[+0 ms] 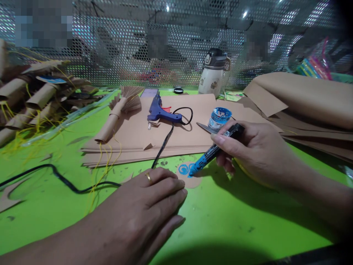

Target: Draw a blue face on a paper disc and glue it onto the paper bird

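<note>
My right hand (248, 147) grips a blue paint marker (209, 156), its tip touching a small round piece of brown paper (196, 182). Two blue swirl-like marks show on that paper. Flat on the table lies my left hand (149, 206), a ring on one finger, with fingertips at the paper's left edge. A pointed metal blade (205, 128) sticks out behind my right hand, and a yellow curved part shows below the hand; I cannot tell whether the hand holds this tool too. Just behind stands an open tub of blue paint (220, 117).
A blue glue gun (165, 112) with a black cord (66, 186) rests on stacked brown paper sheets (132, 141), beside a rolled paper piece (113, 119). More paper rolls with yellow strings (44, 95) pile at left. A bottle (212, 75) stands before a perforated metal screen (124, 55).
</note>
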`<action>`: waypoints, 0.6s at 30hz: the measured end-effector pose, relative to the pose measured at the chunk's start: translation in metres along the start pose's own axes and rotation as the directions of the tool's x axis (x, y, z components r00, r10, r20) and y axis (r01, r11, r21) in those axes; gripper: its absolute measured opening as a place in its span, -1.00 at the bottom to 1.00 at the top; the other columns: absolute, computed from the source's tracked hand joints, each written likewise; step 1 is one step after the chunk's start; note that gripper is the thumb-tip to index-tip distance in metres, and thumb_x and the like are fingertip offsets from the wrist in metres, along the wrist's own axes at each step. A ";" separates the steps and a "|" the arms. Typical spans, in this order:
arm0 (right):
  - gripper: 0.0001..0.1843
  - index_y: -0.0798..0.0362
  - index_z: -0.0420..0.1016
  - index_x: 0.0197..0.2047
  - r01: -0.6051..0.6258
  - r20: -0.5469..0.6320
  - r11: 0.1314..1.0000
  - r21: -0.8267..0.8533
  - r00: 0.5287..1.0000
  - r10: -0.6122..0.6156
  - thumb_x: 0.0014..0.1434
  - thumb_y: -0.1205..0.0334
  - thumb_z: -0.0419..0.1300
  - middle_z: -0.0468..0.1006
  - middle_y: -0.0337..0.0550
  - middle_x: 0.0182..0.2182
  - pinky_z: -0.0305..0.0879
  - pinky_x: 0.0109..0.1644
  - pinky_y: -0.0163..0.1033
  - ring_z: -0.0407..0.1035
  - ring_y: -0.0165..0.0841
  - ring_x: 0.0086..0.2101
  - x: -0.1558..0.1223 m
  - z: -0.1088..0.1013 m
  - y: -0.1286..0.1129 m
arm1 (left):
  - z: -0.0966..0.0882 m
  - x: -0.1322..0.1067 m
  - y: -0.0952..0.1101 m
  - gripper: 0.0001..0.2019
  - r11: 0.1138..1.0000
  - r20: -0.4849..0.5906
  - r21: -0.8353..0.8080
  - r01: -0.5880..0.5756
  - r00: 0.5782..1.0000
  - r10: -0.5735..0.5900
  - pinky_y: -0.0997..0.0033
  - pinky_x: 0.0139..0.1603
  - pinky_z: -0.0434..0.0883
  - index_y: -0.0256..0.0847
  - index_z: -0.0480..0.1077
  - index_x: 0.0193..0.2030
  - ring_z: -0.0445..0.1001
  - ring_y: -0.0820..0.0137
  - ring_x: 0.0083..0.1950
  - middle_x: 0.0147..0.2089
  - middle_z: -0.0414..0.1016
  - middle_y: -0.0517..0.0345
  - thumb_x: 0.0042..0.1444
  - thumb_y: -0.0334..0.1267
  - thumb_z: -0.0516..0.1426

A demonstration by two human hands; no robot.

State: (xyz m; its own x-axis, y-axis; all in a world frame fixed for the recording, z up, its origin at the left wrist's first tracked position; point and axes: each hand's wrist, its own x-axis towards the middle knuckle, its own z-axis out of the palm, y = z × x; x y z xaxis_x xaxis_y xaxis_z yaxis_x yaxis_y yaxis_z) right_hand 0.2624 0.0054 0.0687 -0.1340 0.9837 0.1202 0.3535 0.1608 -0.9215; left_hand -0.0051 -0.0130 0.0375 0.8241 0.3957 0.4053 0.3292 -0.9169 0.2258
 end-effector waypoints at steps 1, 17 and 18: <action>-0.58 0.02 0.46 -0.46 -0.006 -0.003 1.000 0.001 1.000 0.006 0.19 -0.06 0.47 0.58 -0.23 -0.63 0.39 -0.64 -0.36 0.43 -0.40 -0.68 0.000 0.000 0.000 | 0.000 0.000 0.000 -0.77 1.000 -0.002 0.003 -0.003 1.000 0.003 0.19 0.03 0.55 -0.28 0.55 0.09 0.55 0.17 0.07 0.02 0.65 -0.07 0.45 -0.36 0.09; -0.59 0.04 0.48 -0.44 -0.017 -0.033 1.000 -0.013 0.999 0.017 0.21 -0.08 0.43 0.55 -0.24 -0.64 0.37 -0.63 -0.38 0.41 -0.44 -0.69 0.000 -0.002 -0.004 | 0.002 0.004 0.000 -0.76 1.000 -0.036 0.003 0.007 0.999 -0.007 0.18 0.03 0.53 -0.28 0.57 0.09 0.55 0.18 0.04 0.01 0.67 -0.03 0.47 -0.32 0.09; -0.59 0.05 0.48 -0.46 -0.014 -0.045 1.000 -0.022 0.999 0.013 0.22 -0.04 0.43 0.55 -0.23 -0.64 0.37 -0.63 -0.39 0.40 -0.45 -0.68 0.000 -0.002 -0.005 | 0.002 0.004 0.000 -0.76 1.000 -0.046 0.004 0.009 0.999 -0.009 0.17 0.03 0.53 -0.28 0.57 0.09 0.55 0.17 0.03 -0.01 0.67 -0.03 0.47 -0.32 0.09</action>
State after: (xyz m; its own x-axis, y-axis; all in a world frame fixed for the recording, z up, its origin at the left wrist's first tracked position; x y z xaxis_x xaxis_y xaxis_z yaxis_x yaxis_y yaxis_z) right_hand 0.2621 0.0046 0.0742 -0.0880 0.9883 0.1249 0.3757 0.1490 -0.9147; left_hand -0.0008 -0.0116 0.0372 0.7993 0.4058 0.4433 0.3385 -0.9134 0.2259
